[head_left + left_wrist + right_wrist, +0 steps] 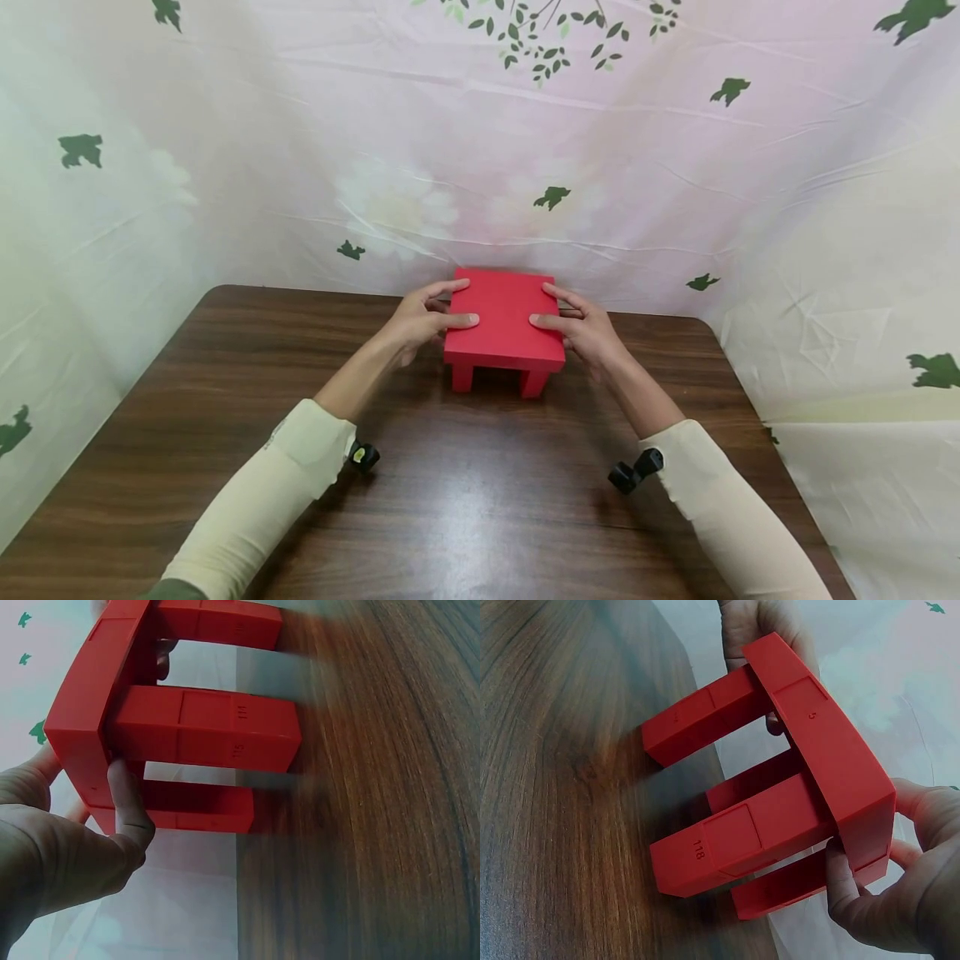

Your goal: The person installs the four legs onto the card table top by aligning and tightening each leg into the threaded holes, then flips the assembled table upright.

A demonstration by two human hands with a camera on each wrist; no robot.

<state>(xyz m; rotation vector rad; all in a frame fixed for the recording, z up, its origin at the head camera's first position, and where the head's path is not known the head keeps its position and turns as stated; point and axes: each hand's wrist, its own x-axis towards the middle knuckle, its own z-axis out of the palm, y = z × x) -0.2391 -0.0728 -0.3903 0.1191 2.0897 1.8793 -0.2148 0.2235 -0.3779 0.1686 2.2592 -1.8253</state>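
Observation:
A small red toy table [504, 312] stands upright on its legs at the back of the wooden tabletop. My left hand [420, 322] grips its left edge, thumb and a finger lying over the top and other fingers tucked below. From the other side my right hand [588, 332] holds the right edge in the same way. Up close, the left wrist view shows a finger of the left hand [82, 851] under the top beside a red leg [210, 729]. Under the opposite edge, a finger of the right hand [900, 889] hooks. Whether the feet touch the wood I cannot tell.
A dark brown wooden tabletop [465, 483] lies beneath. Pale cloth [420, 125] printed with leaves and flowers hangs close behind the red table and along both sides. Small black devices [363, 457] are fixed at both sleeve cuffs.

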